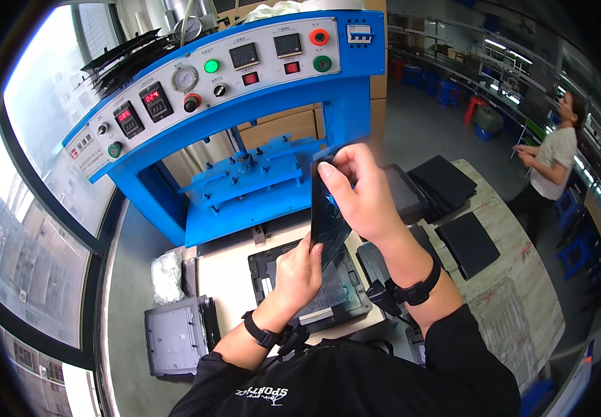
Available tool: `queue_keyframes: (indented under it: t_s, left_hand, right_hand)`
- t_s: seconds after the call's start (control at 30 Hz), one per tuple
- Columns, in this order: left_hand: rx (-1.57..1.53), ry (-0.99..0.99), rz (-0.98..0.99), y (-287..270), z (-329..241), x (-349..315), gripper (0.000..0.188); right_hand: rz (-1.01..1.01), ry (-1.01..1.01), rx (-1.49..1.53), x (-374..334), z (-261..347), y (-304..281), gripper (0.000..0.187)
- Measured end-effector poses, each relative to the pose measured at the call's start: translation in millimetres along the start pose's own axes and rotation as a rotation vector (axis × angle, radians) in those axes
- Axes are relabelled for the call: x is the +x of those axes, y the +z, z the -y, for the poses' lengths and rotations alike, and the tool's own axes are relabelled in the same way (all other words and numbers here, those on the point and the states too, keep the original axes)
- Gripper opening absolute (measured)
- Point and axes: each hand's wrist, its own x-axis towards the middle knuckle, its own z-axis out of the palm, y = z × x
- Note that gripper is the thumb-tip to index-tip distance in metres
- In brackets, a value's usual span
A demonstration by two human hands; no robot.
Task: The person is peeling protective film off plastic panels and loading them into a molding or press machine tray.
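Observation:
Held up on edge above the work surface is a thin, glossy black panel [323, 215]. My right hand [359, 189] pinches its upper end between thumb and fingers. At its lower end, my left hand [299, 275] grips it, the thumb against the side facing me. Below both hands lies a black rectangular frame [260, 270], with a dark ribbed area [325, 292] inside it. My left hand partly covers that frame. A blue press [259, 177] stands just beyond the hands.
Grey panels [175, 337] are stacked at the left, near a clear plastic bag [168, 276]. Black folder-like covers [442, 182] and another black cover [467, 244] lie on the right-hand table [523, 306]. Far right, a person [554, 156] stands in the aisle.

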Motion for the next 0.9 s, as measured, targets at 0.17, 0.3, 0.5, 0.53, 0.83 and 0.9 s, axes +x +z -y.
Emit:
queue_keyframes:
  t_s: [0.17,0.3,0.5,0.53,0.83,0.9]
  left_hand:
    - [0.080,0.129,-0.001,-1,5,2,0.029]
    - [0.122,0.145,-0.030,-6,3,7,0.032]
    - [0.038,0.024,-0.049,-4,-17,7,0.024]
    - [0.045,0.016,-0.047,-5,-16,6,0.024]
    - [-0.037,-0.019,0.024,-8,-33,6,0.016]
    - [-0.049,0.005,0.029,-9,-37,8,0.017]
  right_hand:
    - [-0.028,-0.085,-0.131,12,18,-11,0.016]
    - [-0.068,-0.111,-0.158,13,14,-16,0.014]
    - [-0.318,-0.144,-0.031,-8,-24,-42,0.005]
    - [-0.313,-0.287,-0.025,-12,-11,-35,0.006]
    - [-0.101,-0.613,-0.278,5,12,-49,0.032]
    - [-0.073,-0.609,-0.244,10,16,-53,0.030]
